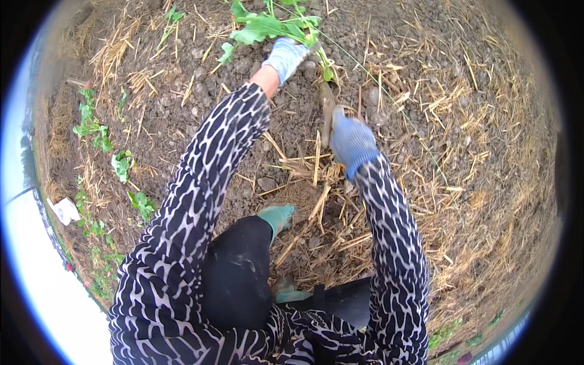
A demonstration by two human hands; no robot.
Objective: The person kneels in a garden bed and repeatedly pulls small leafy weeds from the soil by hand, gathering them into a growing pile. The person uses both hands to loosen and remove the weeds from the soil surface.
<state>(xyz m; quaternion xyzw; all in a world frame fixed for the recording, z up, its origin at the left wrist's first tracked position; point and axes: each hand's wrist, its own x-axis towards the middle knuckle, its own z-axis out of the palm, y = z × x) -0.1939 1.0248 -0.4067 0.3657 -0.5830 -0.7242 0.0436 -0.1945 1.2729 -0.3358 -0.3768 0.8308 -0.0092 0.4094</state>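
My left hand (286, 60), in a pale blue-and-white glove smeared with soil, grips a bunch of leafy green seedlings (262, 27) at the top of the view. Just right of it, a single seedling (326, 70) droops toward the soil, its roots or stem base low among the clods. My right hand (355, 140) wears a blue knit glove and is low over the ground. Beside its fingers lies a long, narrow, mud-coloured object (326, 109), perhaps a tool blade or a stick. The fingers are partly hidden, so their hold on it is unclear.
A thin string (388, 96) runs diagonally across the straw-strewn soil (456, 150). At left stand small leafy plants (122, 165) in a row, with a white scrap (66, 211) beyond. Below my arms are my bent knee (237, 273) and a green boot (277, 220).
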